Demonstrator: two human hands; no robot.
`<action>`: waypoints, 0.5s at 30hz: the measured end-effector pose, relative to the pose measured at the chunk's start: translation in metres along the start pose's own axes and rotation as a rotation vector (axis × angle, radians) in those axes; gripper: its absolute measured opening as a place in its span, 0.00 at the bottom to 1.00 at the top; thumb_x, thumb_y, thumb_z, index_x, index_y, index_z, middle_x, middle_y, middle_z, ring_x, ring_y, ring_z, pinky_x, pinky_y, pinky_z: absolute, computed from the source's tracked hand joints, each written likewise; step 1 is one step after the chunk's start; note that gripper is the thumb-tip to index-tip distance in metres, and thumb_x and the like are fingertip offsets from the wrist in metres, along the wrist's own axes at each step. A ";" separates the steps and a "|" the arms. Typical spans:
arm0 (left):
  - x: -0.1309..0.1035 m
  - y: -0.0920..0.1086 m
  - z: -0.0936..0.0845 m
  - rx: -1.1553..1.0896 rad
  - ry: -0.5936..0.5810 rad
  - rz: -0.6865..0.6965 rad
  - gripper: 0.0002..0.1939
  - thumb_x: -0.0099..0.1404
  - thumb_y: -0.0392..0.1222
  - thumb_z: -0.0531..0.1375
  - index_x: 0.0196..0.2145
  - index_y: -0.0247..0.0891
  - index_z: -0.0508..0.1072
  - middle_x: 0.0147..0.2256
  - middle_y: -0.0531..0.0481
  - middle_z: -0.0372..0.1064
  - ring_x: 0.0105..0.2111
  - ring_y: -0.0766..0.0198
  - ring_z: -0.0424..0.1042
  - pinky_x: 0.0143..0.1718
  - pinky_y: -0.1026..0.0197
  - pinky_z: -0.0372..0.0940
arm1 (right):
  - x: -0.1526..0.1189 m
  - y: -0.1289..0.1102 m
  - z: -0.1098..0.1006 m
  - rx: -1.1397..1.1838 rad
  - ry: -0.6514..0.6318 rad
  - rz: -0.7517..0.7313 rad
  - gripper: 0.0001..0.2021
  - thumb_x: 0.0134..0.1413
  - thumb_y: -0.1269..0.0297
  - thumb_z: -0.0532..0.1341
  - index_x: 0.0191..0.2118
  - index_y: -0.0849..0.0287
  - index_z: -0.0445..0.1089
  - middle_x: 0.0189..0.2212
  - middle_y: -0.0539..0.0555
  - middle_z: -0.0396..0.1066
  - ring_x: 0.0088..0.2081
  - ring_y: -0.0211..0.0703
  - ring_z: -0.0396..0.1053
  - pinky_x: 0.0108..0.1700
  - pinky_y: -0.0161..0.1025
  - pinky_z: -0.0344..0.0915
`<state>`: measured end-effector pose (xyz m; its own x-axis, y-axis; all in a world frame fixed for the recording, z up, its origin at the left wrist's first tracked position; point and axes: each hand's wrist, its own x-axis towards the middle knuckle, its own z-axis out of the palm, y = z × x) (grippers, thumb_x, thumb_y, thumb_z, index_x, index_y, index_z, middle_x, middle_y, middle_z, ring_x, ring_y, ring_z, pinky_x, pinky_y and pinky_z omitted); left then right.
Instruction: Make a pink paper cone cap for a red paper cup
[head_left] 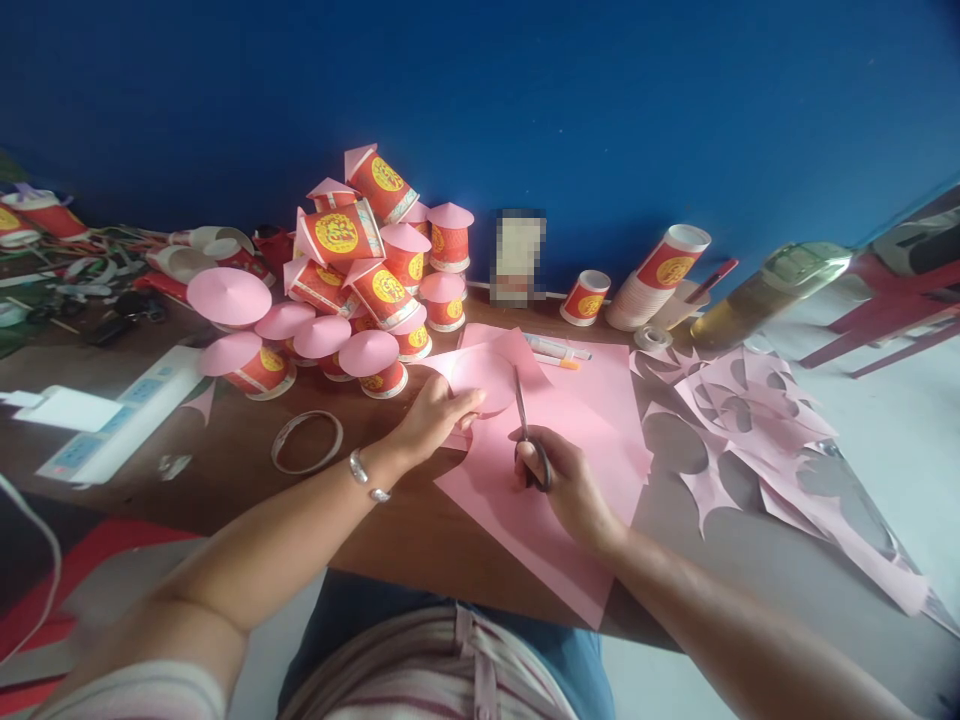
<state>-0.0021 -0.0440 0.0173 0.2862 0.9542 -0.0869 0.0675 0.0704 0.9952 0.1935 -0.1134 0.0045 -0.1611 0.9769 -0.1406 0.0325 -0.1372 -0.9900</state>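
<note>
My left hand (pixel 439 412) pinches the near left edge of a piece of pink paper (pixel 486 375), part of which is cut to a round outline. In my right hand (pixel 559 475) is a pair of scissors (pixel 523 405), fingers through the dark handles. The blades point away from me and meet the paper's right side. Larger pink sheets (pixel 555 500) lie under both hands. Left of them stands a pile of red paper cups with pink cone tops (pixel 369 355), some upright and some tipped over.
Pink offcuts (pixel 739 410) with round holes spread to the right. Behind are markers (pixel 559 350), a single red cup (pixel 586 298), a leaning cup stack (pixel 660 275), a tape roll (pixel 652 338) and a bottle (pixel 769 295). A white power strip (pixel 124 415) and a ring (pixel 306 442) lie left.
</note>
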 end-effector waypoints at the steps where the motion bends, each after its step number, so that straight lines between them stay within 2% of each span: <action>1: 0.000 0.001 0.000 0.004 0.004 0.000 0.27 0.62 0.49 0.62 0.13 0.39 0.54 0.15 0.57 0.49 0.19 0.72 0.48 0.26 0.61 0.48 | 0.000 0.000 0.000 0.003 -0.001 0.003 0.29 0.56 0.32 0.63 0.40 0.57 0.71 0.21 0.47 0.67 0.23 0.38 0.66 0.28 0.39 0.68; 6: 0.000 0.003 0.000 0.003 0.009 -0.013 0.28 0.63 0.51 0.62 0.14 0.39 0.54 0.16 0.58 0.49 0.19 0.73 0.47 0.25 0.62 0.47 | -0.001 -0.001 0.000 0.020 -0.003 0.008 0.28 0.56 0.32 0.63 0.39 0.58 0.71 0.22 0.47 0.66 0.23 0.38 0.67 0.29 0.40 0.70; 11: 0.002 -0.001 0.000 -0.021 0.019 0.023 0.26 0.64 0.49 0.61 0.15 0.39 0.54 0.16 0.58 0.48 0.19 0.73 0.48 0.26 0.61 0.48 | -0.002 -0.001 0.000 0.038 -0.010 0.004 0.28 0.57 0.34 0.63 0.40 0.58 0.72 0.22 0.47 0.66 0.24 0.38 0.68 0.30 0.40 0.72; 15: 0.002 -0.002 0.000 -0.030 0.085 0.009 0.24 0.61 0.49 0.61 0.17 0.40 0.53 0.16 0.57 0.51 0.20 0.72 0.51 0.25 0.62 0.50 | -0.003 0.001 0.000 0.058 -0.006 0.014 0.27 0.57 0.34 0.64 0.40 0.58 0.72 0.23 0.46 0.66 0.23 0.37 0.67 0.30 0.41 0.73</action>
<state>-0.0018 -0.0416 0.0154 0.2047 0.9759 -0.0756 0.0367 0.0695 0.9969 0.1939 -0.1161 0.0042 -0.1673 0.9738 -0.1541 -0.0226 -0.1600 -0.9869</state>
